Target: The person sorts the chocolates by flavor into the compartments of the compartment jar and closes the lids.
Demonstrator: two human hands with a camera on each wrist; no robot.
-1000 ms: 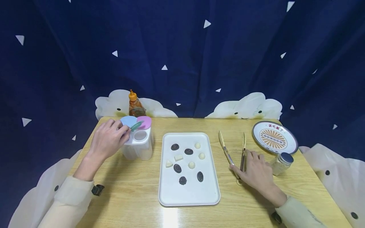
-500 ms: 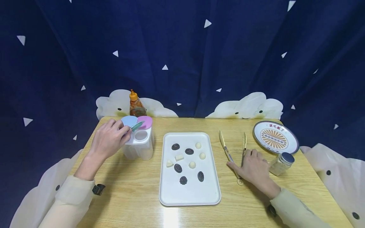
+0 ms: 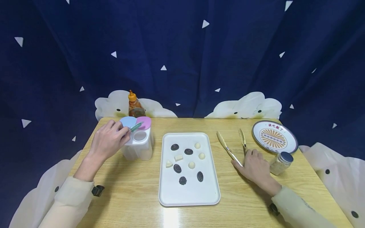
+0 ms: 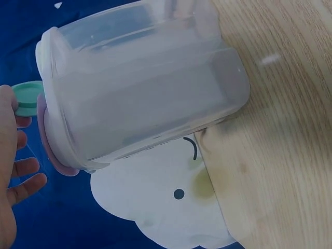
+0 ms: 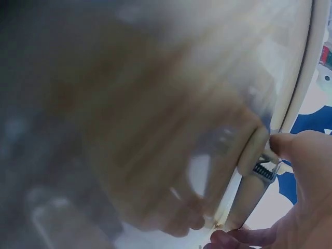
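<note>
In the head view my left hand (image 3: 106,139) pinches a small green flip lid (image 3: 137,126) on top of a clear storage container (image 3: 142,150). The lid is raised, baring a round opening (image 3: 140,136) beside a pink lid (image 3: 143,123) and a blue lid (image 3: 128,121). The left wrist view shows the green lid (image 4: 27,97) at the fingers. On the right, my right hand (image 3: 256,167) grips metal tongs (image 3: 223,142) low on the table, their arms spread. The hand hides their handle end. A spring (image 5: 264,173) of the tongs shows in the right wrist view.
A white tray (image 3: 189,194) in the middle bears several dark and white chocolate-like pieces. A patterned plate (image 3: 258,131) and a dark-lidded glass jar (image 3: 280,164) lie beyond my right hand. An orange-capped squeeze bottle (image 3: 136,107) stands behind the container.
The tongs have turned and shifted slightly under my right hand, their right tip moving left. Their ring end, visible earlier, is now hidden. My left hand stays at the green lid.
</note>
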